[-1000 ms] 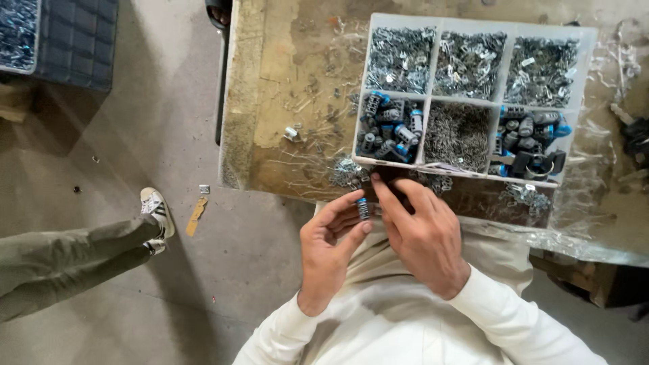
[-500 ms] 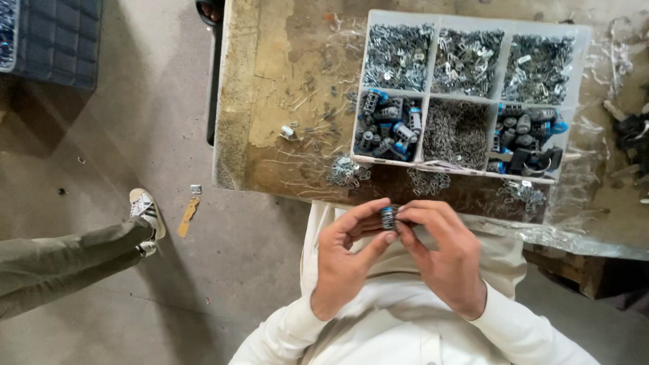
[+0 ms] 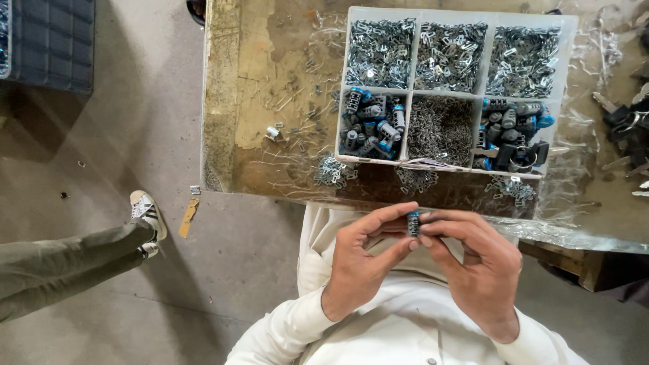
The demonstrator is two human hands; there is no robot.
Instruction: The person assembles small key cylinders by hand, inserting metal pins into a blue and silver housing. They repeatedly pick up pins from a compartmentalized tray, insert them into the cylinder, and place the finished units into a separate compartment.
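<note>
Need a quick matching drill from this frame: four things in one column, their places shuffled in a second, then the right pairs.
Things:
1. small dark cylinder with a blue band
2. fine wire pins
3. shoe
4. small metal cap

Places:
A. loose on the workbench, left of the compartment tray
B. on the floor, left of the bench
C. pinched between the left hand and right hand
D. tray's lower middle compartment

Pairs: 1-C, 2-D, 3-B, 4-A

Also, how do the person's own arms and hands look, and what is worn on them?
Both hands are bare: the left hand and right hand wear no gloves, rings or watch that I can see. Long cream-white sleeves of soft cloth cover both arms to the wrists.
</note>
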